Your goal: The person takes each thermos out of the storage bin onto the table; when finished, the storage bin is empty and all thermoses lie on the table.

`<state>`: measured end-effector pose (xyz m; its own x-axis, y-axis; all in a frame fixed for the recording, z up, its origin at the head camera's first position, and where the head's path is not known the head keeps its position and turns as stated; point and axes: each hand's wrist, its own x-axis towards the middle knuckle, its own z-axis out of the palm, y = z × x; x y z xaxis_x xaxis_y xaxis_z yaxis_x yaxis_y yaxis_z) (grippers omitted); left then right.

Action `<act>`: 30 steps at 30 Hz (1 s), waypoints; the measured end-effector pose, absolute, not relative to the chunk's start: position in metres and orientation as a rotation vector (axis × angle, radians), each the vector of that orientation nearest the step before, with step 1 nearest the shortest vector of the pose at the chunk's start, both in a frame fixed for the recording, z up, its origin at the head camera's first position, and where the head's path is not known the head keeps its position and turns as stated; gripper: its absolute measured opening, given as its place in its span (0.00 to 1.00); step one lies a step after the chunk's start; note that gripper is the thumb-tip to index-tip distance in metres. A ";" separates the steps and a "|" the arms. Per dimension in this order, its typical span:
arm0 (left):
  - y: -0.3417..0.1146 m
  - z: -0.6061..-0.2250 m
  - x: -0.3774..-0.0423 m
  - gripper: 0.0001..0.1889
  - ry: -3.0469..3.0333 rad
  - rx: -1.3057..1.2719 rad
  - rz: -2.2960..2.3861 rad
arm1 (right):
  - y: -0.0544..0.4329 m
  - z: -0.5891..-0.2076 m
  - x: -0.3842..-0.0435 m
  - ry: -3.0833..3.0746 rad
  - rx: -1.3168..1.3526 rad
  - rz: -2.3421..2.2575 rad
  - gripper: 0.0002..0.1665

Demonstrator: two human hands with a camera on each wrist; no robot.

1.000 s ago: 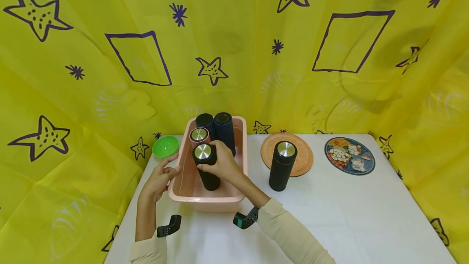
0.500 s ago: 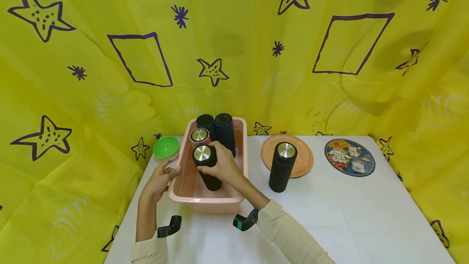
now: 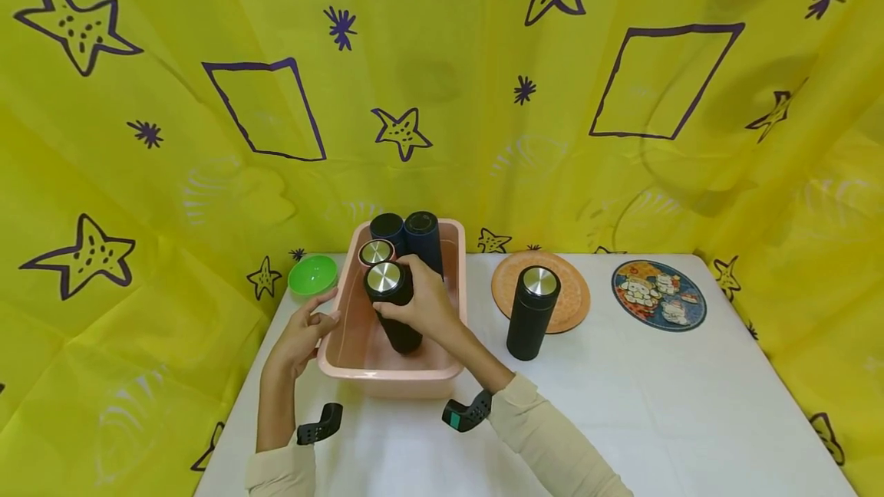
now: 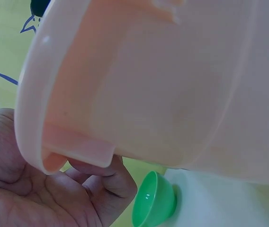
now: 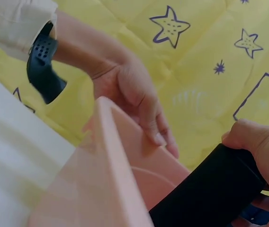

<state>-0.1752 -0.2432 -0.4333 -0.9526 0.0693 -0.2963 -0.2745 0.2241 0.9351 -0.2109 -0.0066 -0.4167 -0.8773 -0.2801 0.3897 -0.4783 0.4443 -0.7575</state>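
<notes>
My right hand grips a black thermos bottle with a shiny steel lid near its top. The bottle stands tilted inside a pink plastic basin; whether its base touches the floor cannot be told. In the right wrist view, thumb and fingers wrap the dark bottle. My left hand holds the basin's left rim, and in the left wrist view its fingers curl under that rim. Just behind the gripped bottle is a pink bottle with a steel lid, partly hidden.
Two dark blue bottles stand at the back of the basin. Right of it, another black thermos stands before an orange round mat. A blue patterned mat lies farther right. A green bowl is at back left.
My right hand and the black thermos bottle have shifted slightly right and toward the back of the basin. The left hand stays on the rim.
</notes>
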 end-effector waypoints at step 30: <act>-0.244 -0.440 -0.176 0.31 2.224 -0.210 1.824 | 0.024 -0.328 -0.186 -2.144 0.731 1.502 0.38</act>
